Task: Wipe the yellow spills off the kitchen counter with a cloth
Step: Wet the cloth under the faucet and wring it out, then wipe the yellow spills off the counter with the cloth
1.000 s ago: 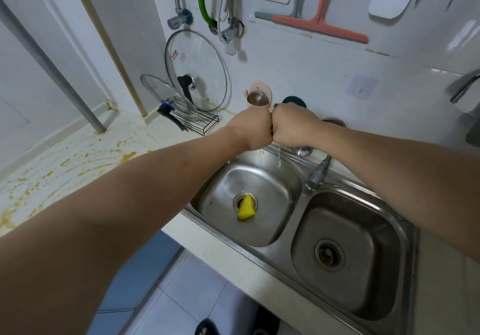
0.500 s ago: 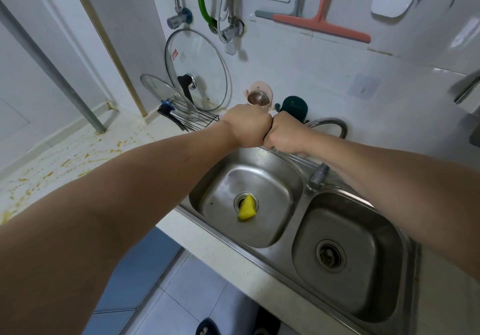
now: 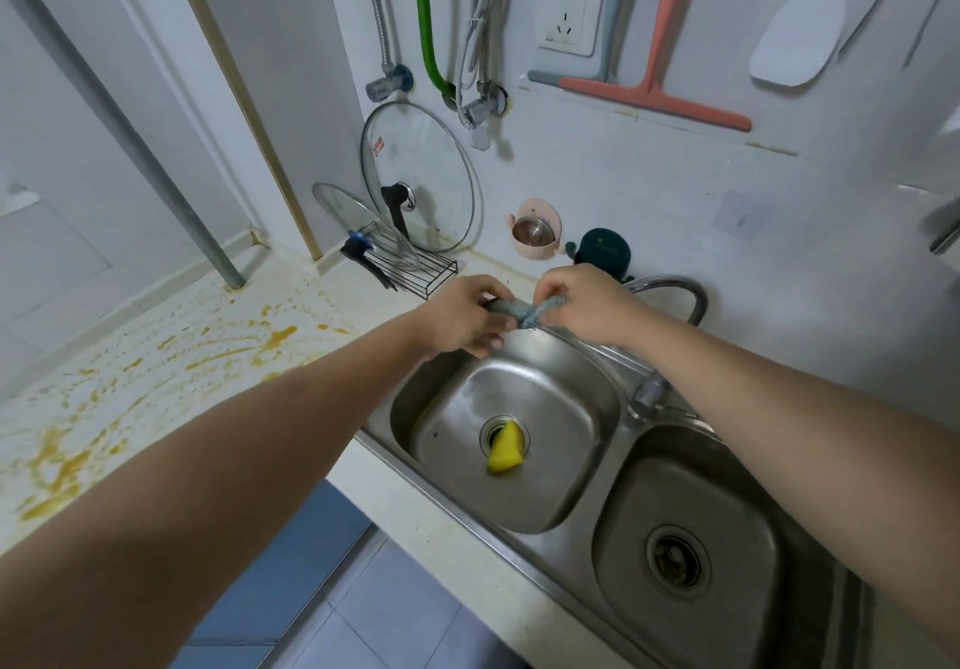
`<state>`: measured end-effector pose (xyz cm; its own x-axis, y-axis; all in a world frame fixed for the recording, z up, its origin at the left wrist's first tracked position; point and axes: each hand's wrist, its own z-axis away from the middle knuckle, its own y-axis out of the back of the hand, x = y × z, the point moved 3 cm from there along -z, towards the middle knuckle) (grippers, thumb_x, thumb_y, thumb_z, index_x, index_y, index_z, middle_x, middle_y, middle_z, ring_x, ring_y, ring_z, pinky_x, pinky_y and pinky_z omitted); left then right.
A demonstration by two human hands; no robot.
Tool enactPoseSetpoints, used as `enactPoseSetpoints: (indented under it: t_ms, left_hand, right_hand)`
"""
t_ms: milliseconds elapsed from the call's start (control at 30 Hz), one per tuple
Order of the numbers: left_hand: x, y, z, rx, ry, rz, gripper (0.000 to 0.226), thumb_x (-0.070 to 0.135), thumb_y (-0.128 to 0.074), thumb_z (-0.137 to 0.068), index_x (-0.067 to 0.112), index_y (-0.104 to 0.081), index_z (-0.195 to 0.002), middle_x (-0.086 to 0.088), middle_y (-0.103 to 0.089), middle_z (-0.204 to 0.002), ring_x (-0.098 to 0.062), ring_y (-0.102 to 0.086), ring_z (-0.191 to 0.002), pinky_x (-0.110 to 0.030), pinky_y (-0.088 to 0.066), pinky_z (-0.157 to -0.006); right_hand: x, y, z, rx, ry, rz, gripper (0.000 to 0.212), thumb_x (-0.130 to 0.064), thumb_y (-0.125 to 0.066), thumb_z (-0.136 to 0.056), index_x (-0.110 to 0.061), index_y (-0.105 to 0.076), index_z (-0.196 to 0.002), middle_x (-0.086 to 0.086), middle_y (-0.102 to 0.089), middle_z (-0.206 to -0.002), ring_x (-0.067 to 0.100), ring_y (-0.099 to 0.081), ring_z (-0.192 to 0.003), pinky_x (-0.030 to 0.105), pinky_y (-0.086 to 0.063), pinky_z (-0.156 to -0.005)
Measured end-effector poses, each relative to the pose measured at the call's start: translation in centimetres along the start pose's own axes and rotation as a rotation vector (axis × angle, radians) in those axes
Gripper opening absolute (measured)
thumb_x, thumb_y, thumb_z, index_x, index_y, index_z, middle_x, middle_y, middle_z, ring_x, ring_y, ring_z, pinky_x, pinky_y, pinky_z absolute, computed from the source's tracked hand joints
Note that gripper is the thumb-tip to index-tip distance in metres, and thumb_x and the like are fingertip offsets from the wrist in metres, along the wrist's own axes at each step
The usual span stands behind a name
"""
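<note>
A twisted grey-blue cloth [image 3: 522, 311] stretches between my two hands above the back rim of the left sink basin [image 3: 571, 460]. My left hand [image 3: 465, 317] grips its left end and my right hand [image 3: 582, 299] pinches its right end. Yellow spills [image 3: 156, 356] streak and spot the pale kitchen counter [image 3: 62, 408] to the left of the sink, thickest near its front edge and middle.
A yellow sponge [image 3: 505, 450] lies on the left basin's drain. A faucet [image 3: 670, 315] curves behind my right wrist. Glass lids [image 3: 418, 175] on a wire rack [image 3: 415, 273] stand at the counter's back. A metal pole [image 3: 156, 164] rises from the counter. A squeegee [image 3: 657, 91] hangs on the wall.
My fists were pressed together, hiding the cloth. They have drawn apart and lowered slightly, and the twisted cloth now shows between them.
</note>
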<state>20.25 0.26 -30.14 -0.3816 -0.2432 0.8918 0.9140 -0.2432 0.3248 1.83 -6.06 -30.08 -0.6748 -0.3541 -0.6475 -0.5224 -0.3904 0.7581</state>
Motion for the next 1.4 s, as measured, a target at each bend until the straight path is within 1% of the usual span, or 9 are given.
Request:
enactPoseSetpoints:
  t_ms: [167,233,333,467,633,833,1067,1233,1400]
  left_hand:
    - [-2.5,1.7,1.0,0.063,0.253,0.097,0.034,0.033,-0.054,-0.107,0.003,-0.064,-0.121,-0.022,-0.075,-0.104,-0.033,-0.074,-0.082,-0.046,-0.065,-0.076]
    - [-3.7,2.6,1.2,0.207,0.331,-0.002,0.034,0.029,-0.054,-0.106,0.002,-0.064,-0.123,-0.022,-0.073,-0.113,-0.038,-0.074,-0.1,-0.053,-0.062,-0.087]
    - [-4.0,3.3,1.8,0.348,0.262,-0.012,0.036,0.012,-0.055,-0.1,0.005,-0.063,-0.134,-0.021,-0.063,-0.137,-0.039,-0.062,-0.125,-0.049,-0.054,-0.104]
    - [-2.7,4.0,3.3,0.321,0.166,-0.202,0.05,0.01,-0.064,-0.09,0.012,-0.062,-0.141,-0.008,-0.061,-0.142,-0.027,-0.057,-0.129,-0.042,-0.043,-0.115]
    - [-3.0,5.3,5.2,0.239,0.076,-0.134,0.061,0.027,-0.081,-0.082,0.022,-0.062,-0.14,-0.003,-0.065,-0.134,-0.023,-0.062,-0.119,-0.041,-0.05,-0.105]
    - [-4.5,9.9,8.7,0.408,-0.01,-0.209,0.007,0.019,-0.07,-0.093,0.016,-0.072,-0.087,-0.002,-0.074,-0.085,-0.025,-0.069,-0.083,-0.038,-0.057,-0.081]
    - [-7.3,16.7,16.1,0.377,-0.038,0.117,0.028,0.021,-0.08,-0.089,-0.005,-0.073,-0.096,-0.021,-0.076,-0.092,-0.031,-0.072,-0.08,-0.046,-0.059,-0.083]
    - [-10.6,20.9,20.1,0.48,0.001,0.493,0.02,0.023,-0.067,-0.1,0.002,-0.068,-0.102,-0.016,-0.075,-0.093,-0.032,-0.073,-0.08,-0.047,-0.063,-0.076]
    - [-13.7,24.1,23.3,0.499,0.034,0.725,0.032,0.031,-0.059,-0.104,0.0,-0.061,-0.112,-0.019,-0.072,-0.098,-0.034,-0.073,-0.084,-0.04,-0.06,-0.066]
  right_hand:
    - [-0.6,-0.3,-0.6,0.224,0.059,0.003,0.007,-0.019,-0.079,-0.085,-0.022,-0.073,-0.085,-0.011,-0.069,-0.089,0.009,-0.062,-0.083,0.031,-0.052,-0.075]
    - [-1.5,-0.4,-1.1,0.259,0.097,-0.029,0.007,-0.019,-0.077,-0.086,-0.022,-0.071,-0.084,-0.011,-0.068,-0.086,0.007,-0.06,-0.081,0.028,-0.048,-0.072]
    - [-3.1,-2.2,-1.7,0.001,0.166,0.205,0.016,-0.011,-0.072,-0.085,-0.024,-0.071,-0.076,-0.012,-0.068,-0.084,0.012,-0.064,-0.08,0.031,-0.05,-0.071]
    - [-5.2,-2.0,-2.8,0.11,0.137,0.188,0.021,-0.007,-0.071,-0.085,-0.024,-0.072,-0.072,-0.009,-0.07,-0.084,0.014,-0.065,-0.081,0.033,-0.054,-0.075]
    - [-9.8,-2.2,-3.1,-0.054,0.164,0.063,0.011,-0.014,-0.078,-0.086,-0.022,-0.072,-0.082,-0.006,-0.071,-0.088,0.013,-0.067,-0.084,0.034,-0.056,-0.079]
    - [-16.4,-3.5,-3.8,-0.076,0.201,0.068,0.015,-0.015,-0.064,-0.096,-0.025,-0.062,-0.087,0.0,-0.067,-0.092,0.02,-0.064,-0.086,0.039,-0.053,-0.079]
    - [-22.3,-9.7,-3.3,-0.093,0.211,0.182,0.034,0.004,-0.057,-0.087,-0.024,-0.064,-0.106,-0.003,-0.064,-0.108,0.016,-0.061,-0.102,0.03,-0.052,-0.083]
    - [-27.3,-14.8,-2.9,0.044,0.243,0.039,0.034,-0.022,-0.075,-0.088,-0.02,-0.062,-0.118,-0.004,-0.064,-0.114,0.016,-0.062,-0.1,0.033,-0.05,-0.09]
    - [-32.1,-21.8,-0.5,-0.261,0.281,-0.126,0.065,-0.045,-0.09,-0.072,-0.028,-0.053,-0.124,-0.012,-0.064,-0.111,0.007,-0.068,-0.098,0.031,-0.057,-0.086]
